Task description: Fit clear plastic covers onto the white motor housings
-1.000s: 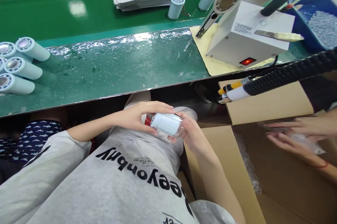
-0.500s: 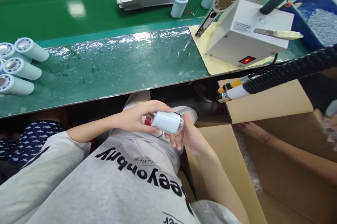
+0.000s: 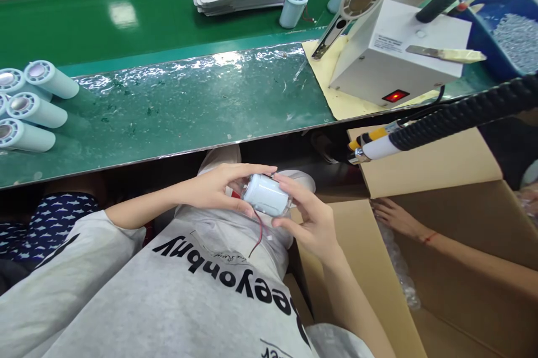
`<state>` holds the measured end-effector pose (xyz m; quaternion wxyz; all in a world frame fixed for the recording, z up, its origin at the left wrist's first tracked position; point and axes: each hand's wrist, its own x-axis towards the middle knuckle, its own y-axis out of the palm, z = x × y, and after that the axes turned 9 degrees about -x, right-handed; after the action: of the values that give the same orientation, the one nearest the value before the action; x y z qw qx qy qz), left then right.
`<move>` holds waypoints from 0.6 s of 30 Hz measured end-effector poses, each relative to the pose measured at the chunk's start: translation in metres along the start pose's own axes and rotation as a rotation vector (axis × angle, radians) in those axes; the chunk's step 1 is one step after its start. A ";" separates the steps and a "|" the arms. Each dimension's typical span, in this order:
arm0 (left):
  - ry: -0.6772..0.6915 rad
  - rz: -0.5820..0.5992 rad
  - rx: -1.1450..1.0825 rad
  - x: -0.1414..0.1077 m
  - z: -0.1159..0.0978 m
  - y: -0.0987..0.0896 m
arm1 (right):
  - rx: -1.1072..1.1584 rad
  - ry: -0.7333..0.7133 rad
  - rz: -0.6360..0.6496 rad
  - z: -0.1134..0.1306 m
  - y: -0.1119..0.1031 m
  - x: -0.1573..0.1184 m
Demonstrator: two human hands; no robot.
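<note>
Item: one pale blue cylinder (image 3: 265,195) in clear wrap, held between our two hands above our lap (image 3: 273,254). Handling, as we judge it: turn it with light, even pressure at both ends, smooth the wrap flat, and let the thin dark red lead (image 3: 259,230) hang free of our fingers. Axis: lengthwise left to right, the right end dipping slightly towards our body; both end faces are hidden, so we cannot tell which is the front. Grip: left hand (image 3: 218,187) part-curled about the left end; right hand (image 3: 310,215) part-open, thumb and fingers spanning the right end. Beyond: worktop (image 3: 189,106), with more pale blue cylinders (image 3: 48,111) lying at its left; open carton (image 3: 357,268) to our right.
</note>
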<state>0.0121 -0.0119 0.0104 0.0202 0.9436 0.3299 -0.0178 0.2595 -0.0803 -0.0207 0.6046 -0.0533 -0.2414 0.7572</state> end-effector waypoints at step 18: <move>-0.101 -0.033 -0.238 0.009 0.031 -0.004 | -0.005 0.285 -0.004 -0.008 -0.011 -0.021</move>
<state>0.0156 -0.0050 -0.0211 0.1484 0.9269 0.3437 -0.0266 0.2780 -0.0960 -0.0273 0.6341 -0.1613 -0.1549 0.7402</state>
